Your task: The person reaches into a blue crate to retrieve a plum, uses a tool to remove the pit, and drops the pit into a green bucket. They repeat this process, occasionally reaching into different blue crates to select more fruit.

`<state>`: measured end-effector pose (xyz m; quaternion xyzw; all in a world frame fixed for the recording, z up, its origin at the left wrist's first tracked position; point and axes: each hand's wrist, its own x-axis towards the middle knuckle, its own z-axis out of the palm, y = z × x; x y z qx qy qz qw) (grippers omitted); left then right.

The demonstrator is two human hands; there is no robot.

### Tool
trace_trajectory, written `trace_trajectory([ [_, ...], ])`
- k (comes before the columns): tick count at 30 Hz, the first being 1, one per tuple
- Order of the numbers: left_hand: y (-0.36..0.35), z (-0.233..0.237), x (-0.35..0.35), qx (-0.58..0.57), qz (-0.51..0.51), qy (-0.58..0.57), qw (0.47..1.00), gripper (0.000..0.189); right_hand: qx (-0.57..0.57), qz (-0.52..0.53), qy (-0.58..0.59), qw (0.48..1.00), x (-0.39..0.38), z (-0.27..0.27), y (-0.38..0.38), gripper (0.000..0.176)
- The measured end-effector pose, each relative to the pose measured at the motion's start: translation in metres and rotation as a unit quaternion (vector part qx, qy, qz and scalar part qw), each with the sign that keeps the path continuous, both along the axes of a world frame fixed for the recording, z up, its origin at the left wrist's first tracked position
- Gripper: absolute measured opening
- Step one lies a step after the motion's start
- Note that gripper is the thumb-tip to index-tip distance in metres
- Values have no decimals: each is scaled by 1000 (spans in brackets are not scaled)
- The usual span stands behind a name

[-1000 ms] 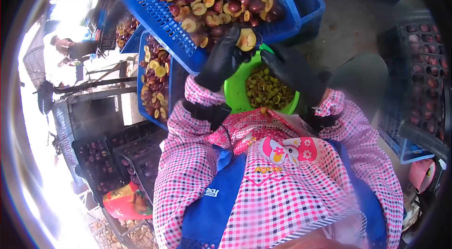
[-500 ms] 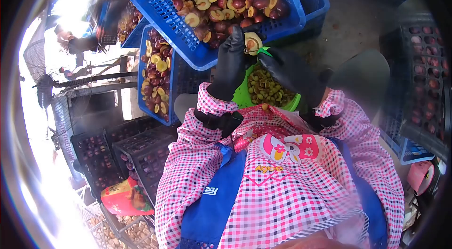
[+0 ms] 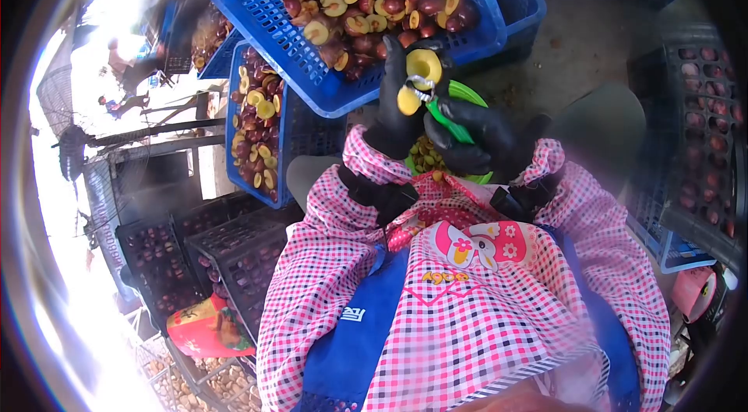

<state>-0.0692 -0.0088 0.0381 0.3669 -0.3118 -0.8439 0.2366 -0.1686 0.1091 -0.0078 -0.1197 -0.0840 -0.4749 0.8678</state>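
My left hand (image 3: pixel 387 112), in a black glove, grips a cut plum (image 3: pixel 423 64) by its edge. The upper half's yellow inside faces up with a round hollow; a second yellow piece (image 3: pixel 407 100) sits just below it. In my black-gloved right hand (image 3: pixel 487 132) is a green-handled tool (image 3: pixel 452 122), its toothed metal end against the plum between the two pieces. Under my hands stands a bright green basin (image 3: pixel 470 94) holding plum pits (image 3: pixel 425 156), partly hidden by the gloves. Beyond my fingers, a blue crate (image 3: pixel 308 61) carries many halved plums (image 3: pixel 366 3).
Another blue crate of plum halves (image 3: pixel 257 124) stands to the left. Dark crates of whole plums (image 3: pixel 234 256) are at lower left, and a black crate of plums (image 3: pixel 709 124) rests on the right. A pink round object (image 3: pixel 693 291) lies at lower right.
The pit that showed in the plum is gone from the hollow, and the plum is tilted apart. My right hand has moved lower, bringing the green handle and metal end into view.
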Motion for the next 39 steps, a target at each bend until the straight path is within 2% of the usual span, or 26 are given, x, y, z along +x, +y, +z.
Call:
trace_trajectory([
  [1,-24,-24,26,-163,-150,18,975,65,-108,-142,259,949,4,-2,2,42],
  [2,-47,-11,28,-30,-208,99,973,63,-206,-271,490,802,6,-2,3,45],
  [3,-52,-17,31,-327,-122,-19,937,60,-207,-272,489,802,6,3,2,45],
  [4,-57,-22,34,-587,-24,-135,798,57,-180,-159,568,787,5,11,1,47],
  [5,-93,-9,38,-513,-68,-300,801,52,-151,-43,636,755,5,16,0,49],
  [6,-135,4,41,-422,-107,-455,777,48,-151,-43,636,756,7,16,0,49],
  [7,-151,4,39,-559,-184,-514,623,44,-134,-93,630,759,8,16,0,49],
  [8,-166,1,36,-668,-252,-547,437,40,-116,-145,623,760,9,16,0,49],
  [9,-200,-24,39,-669,-253,-546,436,40,-115,-147,623,760,8,18,-1,49],
  [11,-252,-82,44,-678,-353,-570,302,39,-79,-135,631,760,2,22,-1,49],
  [14,-252,-108,25,-662,-378,-572,303,41,-79,-205,630,745,7,10,-1,48],
  [15,-236,-95,17,-653,-367,-582,317,44,-78,-205,630,745,10,2,-3,48],
  [16,-242,-103,20,-654,-367,-581,316,44,-78,-263,654,705,13,-6,-7,46],
  [17,-246,-111,27,-656,-374,-551,355,40,-77,-320,675,660,14,-13,-9,45],
  [18,-250,-117,32,-656,-379,-522,393,36,-78,-320,674,661,12,-11,-10,45],
  [19,-214,-74,19,-606,-373,-481,513,50,-51,-340,694,633,9,-8,-11,43],
  [21,-180,-59,23,-534,-291,-315,729,49,-24,-358,711,605,4,-2,-14,41],
  [22,-153,-52,30,-532,-290,-318,729,49,22,-335,697,633,4,2,-15,38],
  [23,-124,-44,34,-436,-220,-206,848,47,66,-313,682,657,4,4,-16,36],
  [24,-100,-36,37,-325,-142,-84,931,44,63,-314,682,658,4,6,-15,36],
  [25,-82,-32,38,-326,-141,-84,931,44,60,-345,681,642,5,7,-14,34],
  [27,-54,-25,41,-174,-105,-35,978,34,56,-375,680,627,9,2,-13,31],
  [29,-35,-8,43,-138,-112,-39,983,34,17,-458,691,559,14,-10,-13,31],
  [30,-30,-4,42,-102,-120,-41,987,34,15,-457,691,560,13,-10,-11,31],
  [32,-27,-14,41,-159,-105,-69,979,37,13,-370,739,563,7,-7,-9,32],
  [39,-20,-36,40,-162,-82,-72,981,42,-12,-385,746,544,10,-7,-10,33],
])
